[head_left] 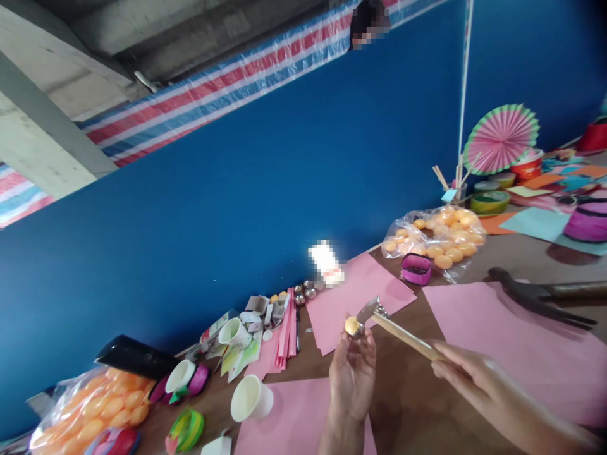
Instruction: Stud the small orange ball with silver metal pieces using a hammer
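Observation:
My left hand (351, 373) is raised over the table and pinches a small round yellow piece in a silver cup (353, 327) between its fingertips. My right hand (493, 388) grips the wooden handle of a small hammer (403, 333), whose metal head (372, 309) rests right beside the yellow piece. Both hands hover above the brown table (417, 385) and the pink paper sheets (353, 294).
A bag of orange balls (439, 240) and a pink tape roll (416, 268) lie beyond. A large claw hammer (540, 297) rests at right. Paper cups (250, 398), another orange-ball bag (95, 404), paper strips and a pink paper fan (500, 139) stand along the blue wall.

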{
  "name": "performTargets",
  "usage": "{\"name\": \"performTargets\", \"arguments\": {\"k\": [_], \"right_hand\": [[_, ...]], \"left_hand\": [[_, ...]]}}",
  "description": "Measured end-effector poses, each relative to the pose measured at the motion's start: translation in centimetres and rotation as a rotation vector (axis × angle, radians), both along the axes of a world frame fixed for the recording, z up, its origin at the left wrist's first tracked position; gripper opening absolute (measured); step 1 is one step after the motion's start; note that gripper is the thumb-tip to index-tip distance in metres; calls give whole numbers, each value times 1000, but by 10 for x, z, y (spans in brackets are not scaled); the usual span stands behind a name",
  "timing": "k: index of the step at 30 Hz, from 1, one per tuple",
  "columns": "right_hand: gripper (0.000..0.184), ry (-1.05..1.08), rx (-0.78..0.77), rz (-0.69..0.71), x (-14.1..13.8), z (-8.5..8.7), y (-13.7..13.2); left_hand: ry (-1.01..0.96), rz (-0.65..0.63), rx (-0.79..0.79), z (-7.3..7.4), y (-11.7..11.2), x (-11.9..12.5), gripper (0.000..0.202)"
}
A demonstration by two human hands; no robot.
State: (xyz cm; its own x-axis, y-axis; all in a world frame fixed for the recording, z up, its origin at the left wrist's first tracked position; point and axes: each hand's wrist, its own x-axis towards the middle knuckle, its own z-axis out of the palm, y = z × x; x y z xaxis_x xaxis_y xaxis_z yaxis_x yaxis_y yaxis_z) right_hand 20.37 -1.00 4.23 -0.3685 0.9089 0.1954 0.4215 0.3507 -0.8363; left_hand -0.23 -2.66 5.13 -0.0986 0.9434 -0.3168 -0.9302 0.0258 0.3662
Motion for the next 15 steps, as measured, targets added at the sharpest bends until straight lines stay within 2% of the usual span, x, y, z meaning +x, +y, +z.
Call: {"name": "performTargets", "arguments": {"k": [4, 8, 13, 15], "right_hand": [[24, 5, 7, -11, 2, 0, 2], [25, 5, 17, -16, 3, 1, 4], [23, -15, 20, -27, 5, 5, 2], [22, -6, 52, -87, 6, 6, 1]], "left_hand": [[28, 56, 1, -3, 1, 0, 30], [71, 44, 14, -7, -1, 0, 33], [87, 51, -11, -8, -3, 0, 23], [87, 67, -21, -8, -3, 0, 20]]}}
